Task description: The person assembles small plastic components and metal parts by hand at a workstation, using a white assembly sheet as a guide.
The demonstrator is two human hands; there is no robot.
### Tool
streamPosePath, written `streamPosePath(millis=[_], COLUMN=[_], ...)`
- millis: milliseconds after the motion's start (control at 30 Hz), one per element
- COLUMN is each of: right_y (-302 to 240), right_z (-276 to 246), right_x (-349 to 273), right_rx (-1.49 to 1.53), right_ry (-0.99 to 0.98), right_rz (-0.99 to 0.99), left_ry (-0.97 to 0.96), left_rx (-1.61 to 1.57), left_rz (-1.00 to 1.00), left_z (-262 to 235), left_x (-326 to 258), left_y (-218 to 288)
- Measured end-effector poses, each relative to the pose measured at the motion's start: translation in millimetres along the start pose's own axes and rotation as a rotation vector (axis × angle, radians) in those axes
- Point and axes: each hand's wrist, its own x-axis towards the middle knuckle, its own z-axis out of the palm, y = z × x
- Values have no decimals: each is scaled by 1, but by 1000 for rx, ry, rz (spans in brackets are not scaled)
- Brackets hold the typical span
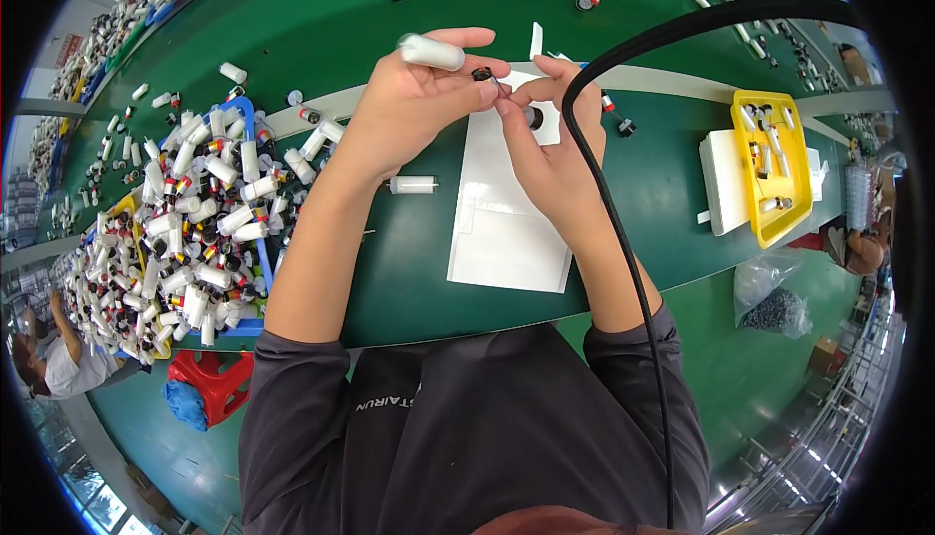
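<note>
My left hand [414,97] is closed, with a white plastic cylinder [431,51] lying across its fingers. Between its thumb and forefinger it also pinches a small thin part with a black end [482,74]. My right hand [560,136] meets it thumb to thumb, its fingertips closed on the other end of that small part. Both hands are raised over a white paper sheet [511,214] on the green table. A dark round piece [533,118] shows by the right palm, partly hidden. One more white cylinder [414,184] lies beside my left forearm.
At the left, a blue bin [263,243] is heaped with white cylinders with black and red ends. A yellow tray [799,194] with several parts rests on a white stack [726,184] at the right. A thick black cable [721,17] arches past my right arm. Loose parts dot the far table.
</note>
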Motion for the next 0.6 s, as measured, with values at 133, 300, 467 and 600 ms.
streamPosePath(millis=[133, 300, 467, 600], right_y=[1, 1, -2, 9], right_z=[-3, -11, -20, -25], right_x=[-1, 8, 14, 20], right_rx=[-53, -50, 511, 763], right_ry=[-67, -50, -32, -48], right_rz=[50, -115, 256, 512], left_ry=[7, -42, -65, -80], left_rx=[-4, 64, 113, 169], left_rz=[-17, 15, 5, 14], left_z=[1, 2, -1, 1], left_x=[0, -1, -1, -2], left_y=[0, 2, -1, 0])
